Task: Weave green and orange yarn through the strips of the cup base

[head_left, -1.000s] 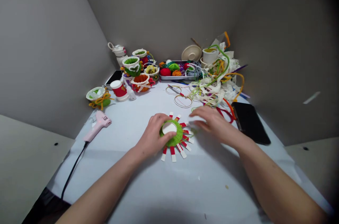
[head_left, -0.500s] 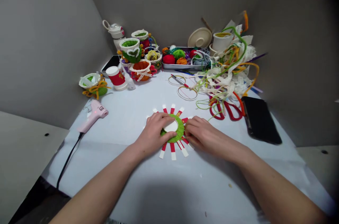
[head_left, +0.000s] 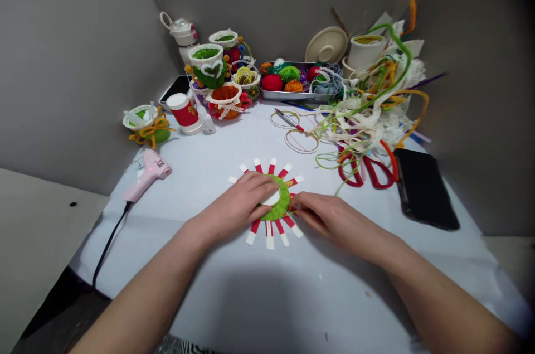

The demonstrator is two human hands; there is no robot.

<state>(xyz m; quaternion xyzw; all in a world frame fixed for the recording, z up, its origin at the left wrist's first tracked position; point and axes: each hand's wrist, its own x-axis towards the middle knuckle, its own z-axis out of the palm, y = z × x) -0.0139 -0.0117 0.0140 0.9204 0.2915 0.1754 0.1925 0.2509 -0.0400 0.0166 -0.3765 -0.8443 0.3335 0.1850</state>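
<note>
A cut paper cup lies near the middle of the white table, its red-and-white strips (head_left: pixel 270 234) fanned out around a ring of green yarn (head_left: pixel 284 198) and a white centre. My left hand (head_left: pixel 240 200) rests over the cup's left side, thumb and fingers spread on the ring. At the right edge, my right hand (head_left: pixel 320 212) is closed in a pinch by the strips; a thin green strand seems to be at its fingertips, too small to make out fully.
Left lies a pink glue gun (head_left: pixel 146 175) with its cord. Behind stand decorated cups (head_left: pixel 225 100), a red-and-white cup (head_left: pixel 184 113) and a yarn tray (head_left: pixel 298 96). To the right are red-handled scissors (head_left: pixel 378 182), tangled lace (head_left: pixel 384 114) and a black phone (head_left: pixel 426 189).
The view has shifted slightly. The fanned strips have turned a little under my left hand, which now lies flatter over the left side. My right hand's fingers have closed more tightly beside the ring.
</note>
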